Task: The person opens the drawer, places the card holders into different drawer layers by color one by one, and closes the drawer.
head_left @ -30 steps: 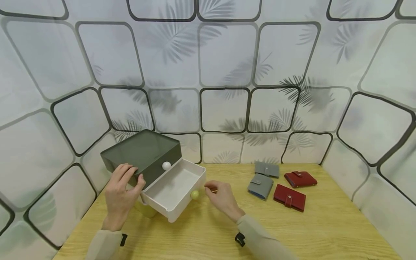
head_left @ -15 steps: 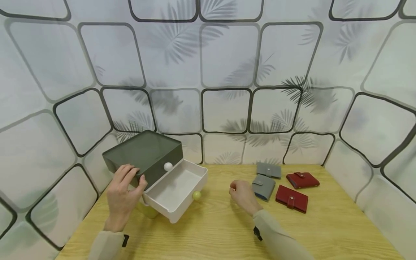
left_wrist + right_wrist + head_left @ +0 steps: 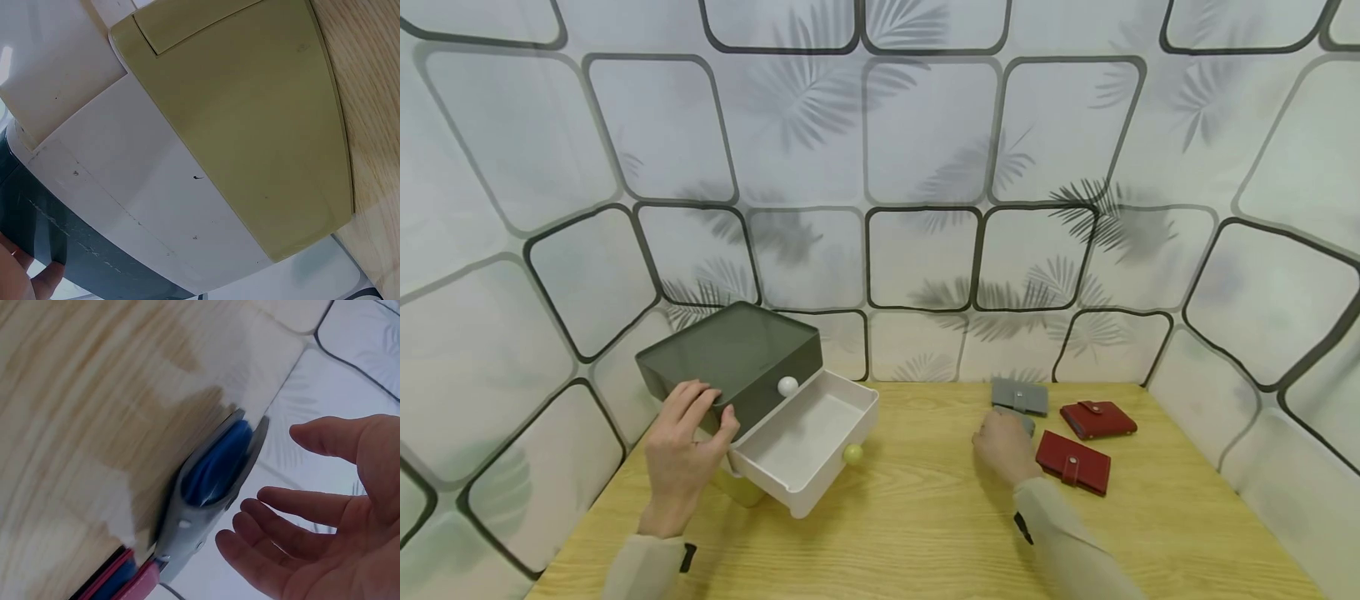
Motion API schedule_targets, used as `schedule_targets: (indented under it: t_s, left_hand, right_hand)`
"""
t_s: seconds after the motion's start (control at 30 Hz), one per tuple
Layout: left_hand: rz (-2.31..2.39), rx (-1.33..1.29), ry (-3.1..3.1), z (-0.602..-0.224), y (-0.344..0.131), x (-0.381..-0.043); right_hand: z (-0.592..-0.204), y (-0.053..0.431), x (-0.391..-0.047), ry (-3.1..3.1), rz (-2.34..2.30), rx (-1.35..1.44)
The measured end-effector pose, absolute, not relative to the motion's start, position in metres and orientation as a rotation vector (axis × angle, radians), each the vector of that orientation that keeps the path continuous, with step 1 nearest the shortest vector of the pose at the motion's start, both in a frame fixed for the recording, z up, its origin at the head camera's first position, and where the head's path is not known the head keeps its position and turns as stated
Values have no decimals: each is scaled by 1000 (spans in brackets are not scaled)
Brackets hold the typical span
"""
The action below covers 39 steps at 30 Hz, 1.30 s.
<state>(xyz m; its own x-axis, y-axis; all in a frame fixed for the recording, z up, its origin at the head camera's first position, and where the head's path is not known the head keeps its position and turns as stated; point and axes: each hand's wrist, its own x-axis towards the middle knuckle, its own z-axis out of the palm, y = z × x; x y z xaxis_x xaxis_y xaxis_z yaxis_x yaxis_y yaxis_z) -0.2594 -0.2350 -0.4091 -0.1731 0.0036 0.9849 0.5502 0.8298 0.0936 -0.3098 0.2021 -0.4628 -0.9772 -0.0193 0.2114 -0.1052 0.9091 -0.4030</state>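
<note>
1. Head view: my right grip [image 3: 1006,447] is low over the near grey wallet [image 3: 209,494], which lies at its 1 o'clock on the tabletop [image 3: 917,517], mostly covered from above
2. From the right wrist, my fingers and thumb stand apart, the wallet ahead of them with a gap showing
3. To take it well, I judge, my thumb should go to one cover and my fingers to the other, squeezing across the thickness so the blue inside stays tucked in
4. The rear grey wallet [image 3: 1018,396] sits at 12 o'clock and the front red wallet [image 3: 1075,462] at 3 o'clock, so a narrow approach should avoid nudging either
5. My left grip [image 3: 681,450] is clamped on a corner of the drawer cabinet [image 3: 730,354], which spreads toward its 1 o'clock; steady, light pressure there should stop it sliding
6. At my right grip's 9 o'clock the white drawer [image 3: 805,433] stands pulled out; any carry that way would need height over its front wall and yellow-green knob [image 3: 852,454]
</note>
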Motion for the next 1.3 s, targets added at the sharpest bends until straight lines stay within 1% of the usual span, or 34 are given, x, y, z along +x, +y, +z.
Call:
schedule_targets:
  t_s: [0.27, 0.53, 0.73, 1.0, 1.07, 1.23, 1.3]
  left_hand:
    - [-498, -443, -1699, -410, -236, -258]
    - [-491, -441, -1697, -409, -235, -260]
    - [-500, -442, -1690, -410, -235, -260]
    - [-490, -431, -1704, -410, -237, -259]
    - [-493, -432, -1708, -410, -237, -259]
    - [-502, -438, -1713, -409, -235, -259]
    - [-502, -437, -1714, -409, -235, -258]
  right_hand:
    - [-468, 214, -314, -2933, 519, 25]
    - [-472, 214, -318, -2987, 470, -30]
    - [-476, 211, -321, -3005, 515, 78]
    - [-477, 208, -324, -2981, 663, 362]
    - [-476, 208, -323, -2992, 675, 383]
    - [-472, 211, -317, -3042, 674, 318]
    - [-471, 212, -316, -3060, 677, 346]
